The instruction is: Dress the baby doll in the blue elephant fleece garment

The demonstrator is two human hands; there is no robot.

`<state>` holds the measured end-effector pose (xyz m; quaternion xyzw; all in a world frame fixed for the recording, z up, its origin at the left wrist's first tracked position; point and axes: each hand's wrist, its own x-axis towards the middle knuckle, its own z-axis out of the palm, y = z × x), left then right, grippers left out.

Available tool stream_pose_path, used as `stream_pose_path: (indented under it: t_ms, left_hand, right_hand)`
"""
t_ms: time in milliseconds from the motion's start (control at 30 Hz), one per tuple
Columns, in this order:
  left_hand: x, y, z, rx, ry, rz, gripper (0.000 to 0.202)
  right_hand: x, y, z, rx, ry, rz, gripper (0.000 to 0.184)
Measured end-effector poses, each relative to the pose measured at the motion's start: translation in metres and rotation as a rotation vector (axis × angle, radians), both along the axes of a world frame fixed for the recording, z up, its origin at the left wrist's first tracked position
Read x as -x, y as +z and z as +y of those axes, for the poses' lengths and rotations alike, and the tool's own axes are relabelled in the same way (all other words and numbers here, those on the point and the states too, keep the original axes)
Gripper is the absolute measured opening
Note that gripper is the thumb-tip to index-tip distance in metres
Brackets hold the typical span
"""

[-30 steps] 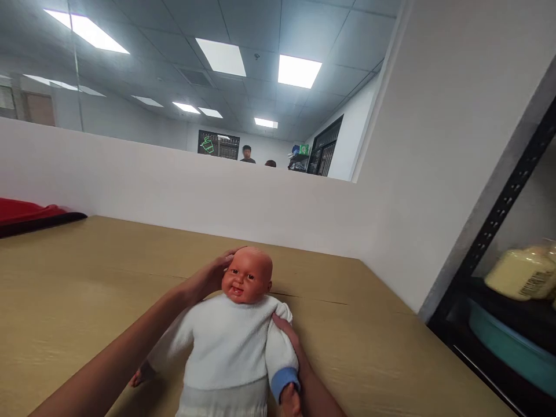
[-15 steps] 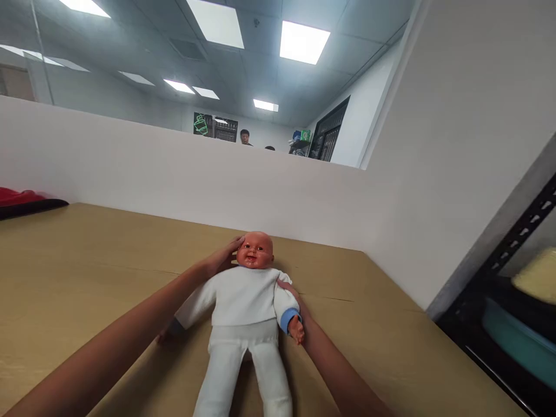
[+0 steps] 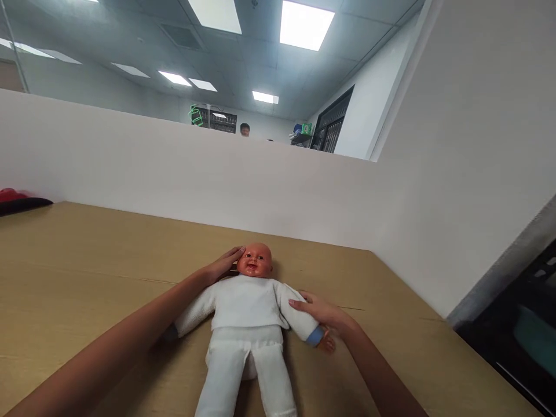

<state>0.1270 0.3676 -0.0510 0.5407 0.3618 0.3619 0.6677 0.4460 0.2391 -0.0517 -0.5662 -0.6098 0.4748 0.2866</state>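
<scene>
A baby doll in a white top and white trousers lies on its back, its bald head toward the far wall. Against the side of its head rests my left hand, fingers stretched out and touching it. My right hand is closed around the doll's sleeved arm, thumb on top. That arm points outward and ends in a blue cuff and a small plastic hand. The doll's other arm is partly hidden behind my left forearm, and its feet are cut off by the frame's lower edge.
The doll lies on a brown tabletop bordered by a low white wall. A red and black item sits at the far left. Dark shelving stands at the right. Beyond the wall a person's head shows.
The doll's arm has swung outward to the right, with my right hand moving along on it. My left hand stays at the head. The camera view has shifted slightly.
</scene>
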Motion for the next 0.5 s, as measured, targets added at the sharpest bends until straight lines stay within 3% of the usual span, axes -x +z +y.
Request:
stream_pose_path:
  t_ms: [133, 300, 500]
  left_hand:
    - [-0.007, -0.008, 0.009, 0.012, -0.033, 0.013, 0.081]
    - [-0.014, -0.017, 0.014, -0.015, -0.06, 0.042, 0.085]
    - [-0.018, -0.01, 0.009, -0.141, -0.098, 0.103, 0.088]
  right_hand:
    - [-0.013, 0.006, 0.001, -0.031, 0.041, -0.165, 0.066]
    - [-0.009, -0.002, -0.002, -0.104, 0.024, -0.316, 0.055]
    - [0.001, -0.006, -0.005, -0.229, -0.09, -0.477, 0.055]
